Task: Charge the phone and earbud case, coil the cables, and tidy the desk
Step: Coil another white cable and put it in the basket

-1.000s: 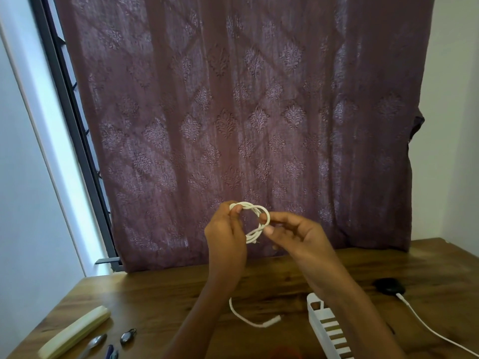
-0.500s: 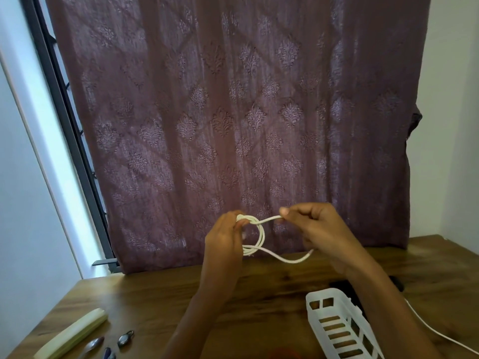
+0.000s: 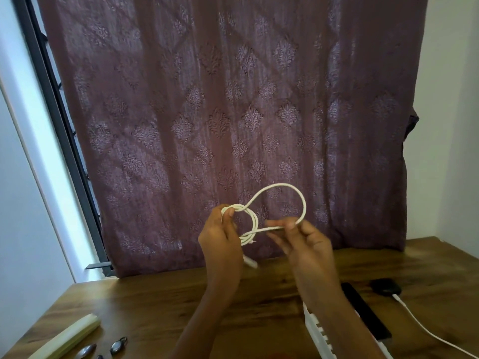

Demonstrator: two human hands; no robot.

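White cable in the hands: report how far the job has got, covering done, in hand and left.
Done: the small black earbud case lies on the wooden desk with a white charging lead plugged in.

In hand: the left hand pinches the coiled thin white cable while the right hand feeds in a loose loop.

Left: the white slotted plastic basket and cream oblong case sit out. The phone's charging cannot be confirmed.

Both hands, left (image 3: 220, 244) and right (image 3: 303, 244), pinch a looped white cable (image 3: 278, 186) above the wooden desk (image 3: 155, 301).
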